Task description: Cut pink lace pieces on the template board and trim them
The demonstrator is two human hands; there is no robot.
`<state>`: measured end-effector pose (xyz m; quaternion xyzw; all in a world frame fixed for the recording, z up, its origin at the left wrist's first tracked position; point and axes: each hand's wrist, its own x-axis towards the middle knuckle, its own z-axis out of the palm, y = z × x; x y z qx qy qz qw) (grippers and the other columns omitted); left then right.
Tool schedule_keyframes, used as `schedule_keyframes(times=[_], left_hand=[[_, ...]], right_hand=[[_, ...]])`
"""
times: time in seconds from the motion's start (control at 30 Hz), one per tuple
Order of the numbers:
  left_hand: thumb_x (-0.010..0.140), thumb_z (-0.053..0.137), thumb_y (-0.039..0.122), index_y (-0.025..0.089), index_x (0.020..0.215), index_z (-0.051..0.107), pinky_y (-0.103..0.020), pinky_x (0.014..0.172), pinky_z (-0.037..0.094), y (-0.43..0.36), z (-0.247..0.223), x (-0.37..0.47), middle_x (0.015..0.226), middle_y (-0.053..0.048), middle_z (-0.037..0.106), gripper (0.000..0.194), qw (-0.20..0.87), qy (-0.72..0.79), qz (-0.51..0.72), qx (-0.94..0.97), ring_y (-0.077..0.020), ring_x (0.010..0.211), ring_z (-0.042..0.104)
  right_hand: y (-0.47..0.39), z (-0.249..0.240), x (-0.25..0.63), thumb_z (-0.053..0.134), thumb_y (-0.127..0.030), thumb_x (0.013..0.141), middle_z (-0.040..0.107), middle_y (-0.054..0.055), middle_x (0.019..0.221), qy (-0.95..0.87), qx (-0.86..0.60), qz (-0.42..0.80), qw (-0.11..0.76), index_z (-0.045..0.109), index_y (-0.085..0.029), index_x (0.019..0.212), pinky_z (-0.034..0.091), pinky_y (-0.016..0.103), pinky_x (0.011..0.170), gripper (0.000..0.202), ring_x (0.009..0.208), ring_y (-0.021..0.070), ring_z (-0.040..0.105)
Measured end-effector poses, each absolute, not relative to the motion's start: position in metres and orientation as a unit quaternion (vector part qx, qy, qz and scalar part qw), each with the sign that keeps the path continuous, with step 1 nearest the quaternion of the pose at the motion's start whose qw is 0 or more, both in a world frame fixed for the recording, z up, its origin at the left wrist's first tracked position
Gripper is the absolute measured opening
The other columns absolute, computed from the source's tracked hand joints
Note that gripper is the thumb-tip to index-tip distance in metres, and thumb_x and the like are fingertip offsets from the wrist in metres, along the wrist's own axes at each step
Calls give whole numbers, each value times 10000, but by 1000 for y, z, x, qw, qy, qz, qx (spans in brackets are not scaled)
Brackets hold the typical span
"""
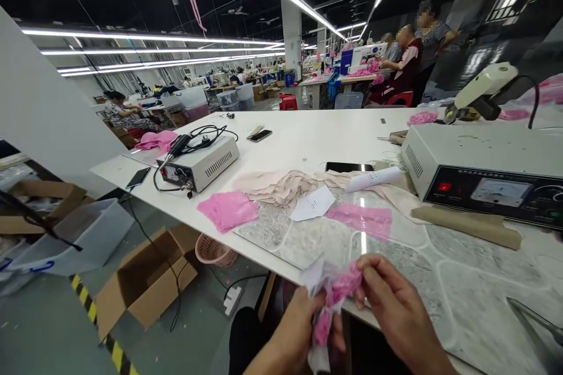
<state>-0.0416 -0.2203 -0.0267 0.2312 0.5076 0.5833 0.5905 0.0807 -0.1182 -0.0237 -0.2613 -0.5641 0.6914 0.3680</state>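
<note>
At the table's front edge, my left hand is closed round a bunched pink cloth wrapped in thin white material. The fingers of my right hand pinch the upper right end of that pink cloth. On the marbled mat beyond my hands lie a flat pink lace piece, a white paper with small dots and a stack of pink pieces. Crumpled pale cloth stretches behind them, with a rolled dotted paper over its right part.
Two control boxes stand left and right on the table. A hand tool rests on the right box. Tweezers lie at right. Cardboard box and pink basket are on the floor. People sit and stand beyond.
</note>
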Motion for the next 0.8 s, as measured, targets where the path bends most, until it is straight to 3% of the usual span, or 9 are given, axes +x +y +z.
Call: schedule_keyframes(times=[0.17, 0.27, 0.33, 0.5, 0.7, 0.8], left_hand=[[675, 607, 692, 148, 905, 583, -215, 416, 364, -191, -12, -47, 517, 44, 533, 591, 608, 490, 567, 262, -113, 369, 520], [693, 591, 724, 153, 851, 564, -198, 348, 260, -189, -10, -51, 491, 54, 521, 593, 614, 504, 538, 281, -84, 313, 451], [711, 597, 695, 151, 822, 564, -201, 324, 189, -192, -10, -56, 474, 53, 522, 556, 618, 515, 520, 286, -64, 279, 385], [755, 585, 603, 165, 793, 549, -199, 327, 137, -207, -13, -79, 461, 54, 521, 442, 623, 536, 506, 261, -46, 268, 300], [672, 631, 670, 175, 771, 512, -202, 341, 114, -221, -5, -114, 462, 60, 492, 518, 598, 547, 535, 239, -37, 282, 280], [683, 624, 671, 179, 791, 498, -199, 365, 106, -216, -4, -128, 462, 65, 481, 519, 573, 558, 554, 231, -27, 299, 253]], right_hand=[[-91, -11, 86, 649, -570, 811, 613, 2, 641, -638, -270, 636, 340, 650, -226, 881, 491, 296, 554, 352, 560, 169, 577], [-90, -5, 89, 738, -498, 725, 670, 36, 742, -719, -266, 549, 333, 726, -255, 826, 495, 324, 621, 264, 657, 206, 606], [-91, -1, 90, 703, -491, 735, 664, 42, 725, -761, -258, 494, 333, 738, -282, 721, 474, 338, 632, 212, 668, 217, 593], [-82, 9, 83, 629, -554, 752, 653, 50, 703, -794, -269, 398, 372, 710, -298, 667, 461, 356, 585, 282, 615, 217, 568], [-69, 29, 54, 619, -717, 699, 629, 42, 660, -779, -275, 393, 404, 703, -272, 708, 449, 319, 458, 453, 485, 165, 499], [-67, 41, 41, 615, -730, 706, 617, 35, 636, -768, -288, 383, 425, 689, -251, 723, 475, 310, 487, 485, 493, 162, 524]])
